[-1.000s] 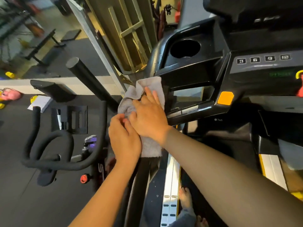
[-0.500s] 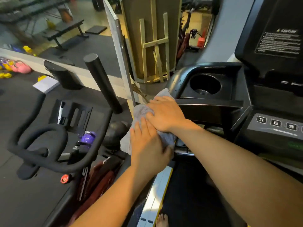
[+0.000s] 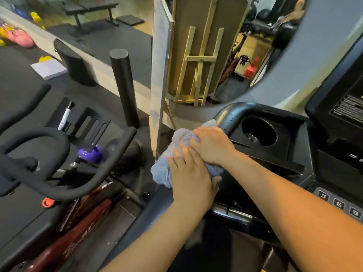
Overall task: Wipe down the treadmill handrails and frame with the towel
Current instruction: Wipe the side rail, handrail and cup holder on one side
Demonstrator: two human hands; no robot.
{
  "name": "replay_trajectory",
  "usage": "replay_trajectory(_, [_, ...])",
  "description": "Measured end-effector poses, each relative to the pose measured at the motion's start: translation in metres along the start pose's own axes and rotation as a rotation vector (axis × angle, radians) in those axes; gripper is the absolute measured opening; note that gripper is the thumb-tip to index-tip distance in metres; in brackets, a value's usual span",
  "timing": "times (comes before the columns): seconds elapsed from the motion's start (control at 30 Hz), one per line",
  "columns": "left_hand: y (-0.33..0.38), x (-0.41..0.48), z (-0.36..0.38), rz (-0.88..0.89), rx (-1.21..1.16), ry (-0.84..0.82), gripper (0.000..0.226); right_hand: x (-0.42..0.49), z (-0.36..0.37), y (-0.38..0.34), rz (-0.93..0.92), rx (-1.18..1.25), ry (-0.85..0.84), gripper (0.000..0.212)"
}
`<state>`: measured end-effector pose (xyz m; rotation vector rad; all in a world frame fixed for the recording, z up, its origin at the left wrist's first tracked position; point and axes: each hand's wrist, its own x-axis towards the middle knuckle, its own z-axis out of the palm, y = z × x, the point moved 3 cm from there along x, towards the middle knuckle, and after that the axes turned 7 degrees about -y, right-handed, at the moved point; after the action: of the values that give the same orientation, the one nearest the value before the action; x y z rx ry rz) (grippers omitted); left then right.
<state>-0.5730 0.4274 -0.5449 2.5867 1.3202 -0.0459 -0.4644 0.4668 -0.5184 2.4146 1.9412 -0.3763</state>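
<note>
Left hand (image 3: 191,180) wraps the towel (image 3: 162,172), right hand (image 3: 213,147) curls over it; rail underneath hidden, right fingertips buried too, only frame (image 3: 230,114) corner showing

Pretty dim indoor shot overall, mostly dark and low contrast around the cup holder (image 3: 258,132). Warmer, brighter light sits way up and left of it on the far floor (image 3: 142,11). There are little glints on the glossy treadmill frame (image 3: 229,114) just left of it, and the towel (image 3: 162,172) further left reads pale bluish. Fisheye bends straight edges above and right of it, and below it everything goes smeary with motion blur.
</note>
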Motion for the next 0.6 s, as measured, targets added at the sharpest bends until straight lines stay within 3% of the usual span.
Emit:
replay_trajectory(0.3, [0.01,0.008,-0.009,-0.04,-0.063,-0.064,0.108,0.019,-0.004,0.011,0.064,0.047,-0.155,0.016])
replay_trajectory(0.4, [0.014,0.021,-0.007,-0.046,-0.091,-0.055,0.108,0.036,-0.007,0.017,0.066,0.014,-0.267,0.024])
replay_trajectory(0.6, [0.027,0.056,-0.013,0.017,-0.212,0.053,0.117,0.053,-0.028,0.052,-0.018,0.12,-0.243,0.023])
